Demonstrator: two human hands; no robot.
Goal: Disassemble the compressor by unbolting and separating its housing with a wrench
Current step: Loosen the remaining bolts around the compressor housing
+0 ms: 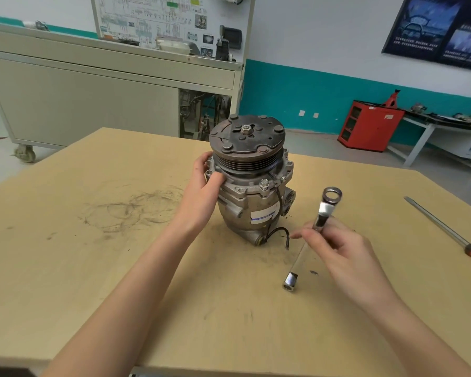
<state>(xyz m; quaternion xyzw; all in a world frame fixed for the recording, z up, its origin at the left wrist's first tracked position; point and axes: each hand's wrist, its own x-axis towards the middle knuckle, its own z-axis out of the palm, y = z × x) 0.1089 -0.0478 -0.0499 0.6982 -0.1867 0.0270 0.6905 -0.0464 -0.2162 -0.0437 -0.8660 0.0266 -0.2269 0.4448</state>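
Note:
The compressor [252, 205] stands upright on the wooden table [93, 254], its rusty pulley and clutch plate [246, 137] facing up. A bolt head [263, 183] shows on the front of the housing flange. A black wire hangs down its front. My left hand [206, 180] grips the left side of the flange just under the pulley. My right hand [337, 246] holds a chrome wrench [322, 213] by the middle of its shaft, ring end raised to the right of the compressor, the other end low near the table.
A long screwdriver [446, 229] with an orange-and-black handle lies at the table's right edge. Behind the table stand a grey wheeled cabinet [93, 91] with a wiring board, a red tool cabinet [370, 126] and a cluttered side bench [446, 123].

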